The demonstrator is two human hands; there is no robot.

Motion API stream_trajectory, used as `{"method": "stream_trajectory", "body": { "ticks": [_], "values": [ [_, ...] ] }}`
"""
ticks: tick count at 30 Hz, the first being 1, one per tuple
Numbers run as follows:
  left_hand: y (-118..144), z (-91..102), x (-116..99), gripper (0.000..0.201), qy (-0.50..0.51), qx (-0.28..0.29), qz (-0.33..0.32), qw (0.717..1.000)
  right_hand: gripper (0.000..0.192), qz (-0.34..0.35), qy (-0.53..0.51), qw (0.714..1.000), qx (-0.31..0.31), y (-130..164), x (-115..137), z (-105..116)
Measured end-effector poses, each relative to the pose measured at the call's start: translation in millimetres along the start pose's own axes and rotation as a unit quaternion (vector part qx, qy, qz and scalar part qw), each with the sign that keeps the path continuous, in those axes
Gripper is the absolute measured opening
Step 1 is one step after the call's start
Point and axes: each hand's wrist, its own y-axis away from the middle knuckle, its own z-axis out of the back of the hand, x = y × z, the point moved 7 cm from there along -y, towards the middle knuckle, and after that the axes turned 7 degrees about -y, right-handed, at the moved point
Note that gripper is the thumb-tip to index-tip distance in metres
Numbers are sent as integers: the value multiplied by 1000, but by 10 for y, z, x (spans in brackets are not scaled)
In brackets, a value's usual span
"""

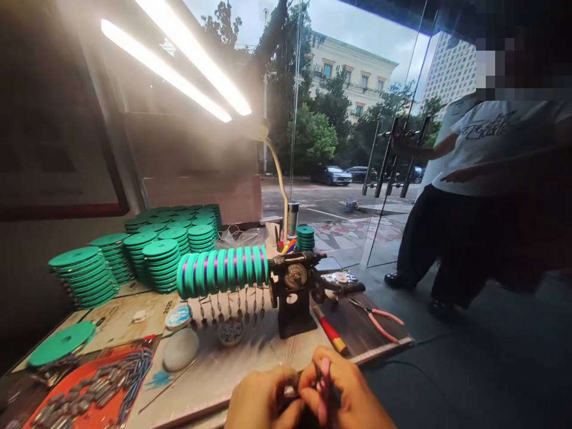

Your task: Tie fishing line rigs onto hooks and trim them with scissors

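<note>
My left hand (263, 396) and my right hand (346, 390) meet at the near edge of the workbench (268, 357). The right hand grips a tool with pink handles (324, 384); the left pinches something small against it, too small to identify. Just beyond them stands a black winding machine (295, 292) with a shaft carrying several green spools (223, 271), from which small weights hang on lines.
Stacks of green spools (147, 244) fill the back left. A round tin (231, 332), a white stone (181, 350), a red tray of metal pieces (89, 393), a red-handled tool (329, 330) and pink pliers (379, 319) lie nearby. A person (487, 196) stands at right by glass.
</note>
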Motion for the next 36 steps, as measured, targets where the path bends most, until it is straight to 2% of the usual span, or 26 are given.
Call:
{"method": "stream_trajectory", "body": {
  "ticks": [2,7,11,15,18,22,26,32,36],
  "values": [
    [21,3,-28,12,3,-8,-1,1000,16,-29,-51,998,1,28,-55,18],
    [43,6,-5,10,64,-28,21,997,21,-78,-183,979,-45,71,-252,-1],
    [43,9,31,7,126,-54,0,991,25,-86,-244,962,-86,91,-351,-55],
    [49,-4,40,9,132,-58,-7,989,28,-87,-227,968,-65,100,-404,-97],
    [54,-6,17,15,79,-45,6,996,28,-88,-198,975,-42,121,-435,-107],
    [52,-27,-8,22,30,-12,22,999,29,-96,-184,977,-54,147,-416,-84],
    [47,-54,-5,24,72,5,19,997,32,-106,-198,971,-83,144,-350,-44],
    [64,54,51,27,160,-70,27,984,32,-94,-216,965,-117,177,-437,-62],
    [57,-26,53,19,157,-13,32,987,32,-89,-230,958,-145,221,-513,-75]
  ]
}}
